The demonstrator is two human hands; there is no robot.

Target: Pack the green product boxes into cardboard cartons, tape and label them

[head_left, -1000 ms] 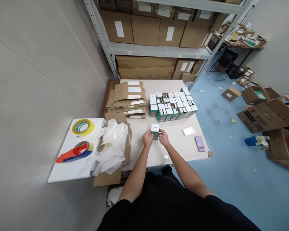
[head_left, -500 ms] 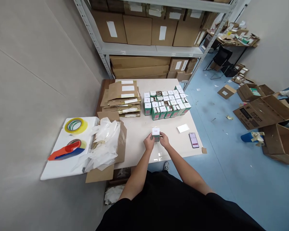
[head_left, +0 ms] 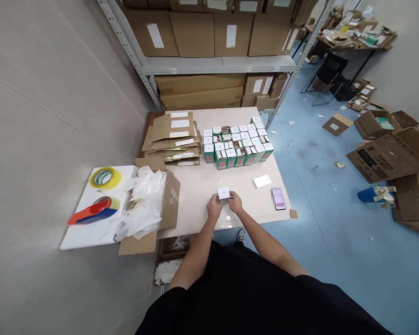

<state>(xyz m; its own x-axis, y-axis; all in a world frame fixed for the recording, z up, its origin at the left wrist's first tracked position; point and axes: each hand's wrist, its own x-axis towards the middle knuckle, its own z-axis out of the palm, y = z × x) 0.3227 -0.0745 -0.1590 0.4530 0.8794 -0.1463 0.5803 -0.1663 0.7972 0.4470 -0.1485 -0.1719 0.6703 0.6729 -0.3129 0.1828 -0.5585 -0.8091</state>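
Note:
A small box point(head_left: 223, 193) with a white, marked top is held between my two hands above the front part of the table. My left hand point(head_left: 214, 207) grips its left side, fingers closed round it. On the opposite side my right hand point(head_left: 235, 203) is closed on the same box. Beyond them, several similar green-and-white boxes point(head_left: 239, 144) stand grouped in rows, some with open tops. To the right of my hands lie a white card point(head_left: 262, 181) and a phone point(head_left: 278, 199) with a blurred screen.
Flattened cardboard point(head_left: 174, 135) is stacked at the back left. A carton point(head_left: 171, 200) with white plastic bags point(head_left: 145, 200) stands left, beside a yellow tape roll point(head_left: 105, 178) and a red-and-blue tape dispenser point(head_left: 94, 211). Behind rises a shelf point(head_left: 216, 65). Cartons point(head_left: 384, 160) sit on the floor right.
The held box is tilted so that its white top shows more and its green side less. The whole view has shifted slightly. Both hands keep hold of the box.

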